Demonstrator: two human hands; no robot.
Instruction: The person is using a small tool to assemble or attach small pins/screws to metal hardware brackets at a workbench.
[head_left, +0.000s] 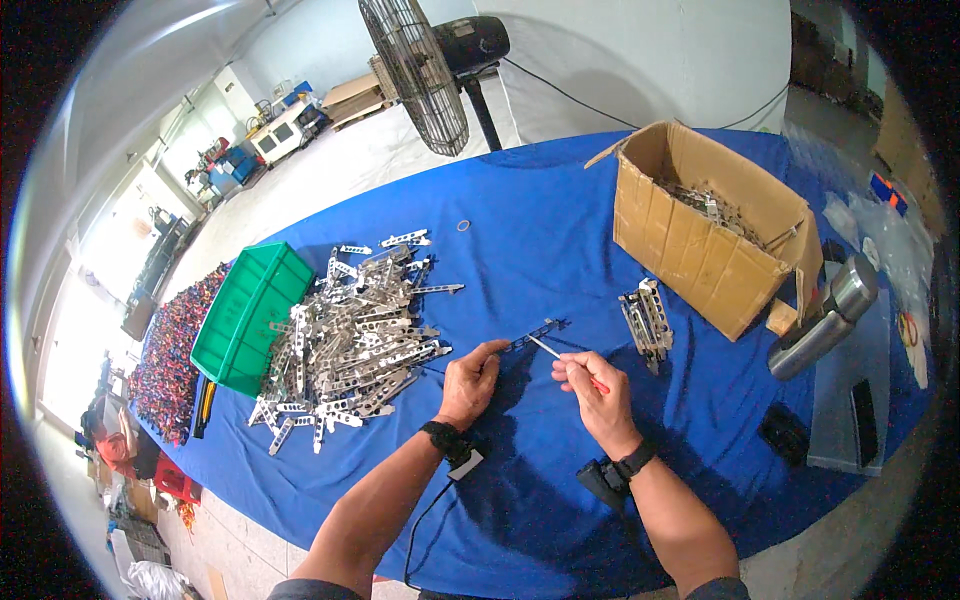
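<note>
My left hand (pixel 468 388) pinches the near end of a perforated metal strip (pixel 546 328) over the middle of the cloth. In my right hand (pixel 602 398) is a slim tool (pixel 544 347) with a pale shaft and a red handle. Its tip reaches the strip; whether they touch I cannot tell. Left of my left hand lies a large heap of similar silvery metal strips (pixel 350 340) with holes. A small stack of strips (pixel 648 322) lies to the right, beyond my right hand.
Blue cloth (pixel 520 230) covers the table. A green bin (pixel 250 315) tips against the heap, beside a multicoloured pile of small pieces (pixel 178 355). At the back right stands a cardboard box (pixel 690 250) with metal parts inside. Near it are a steel flask (pixel 825 318) and a fan (pixel 425 75).
</note>
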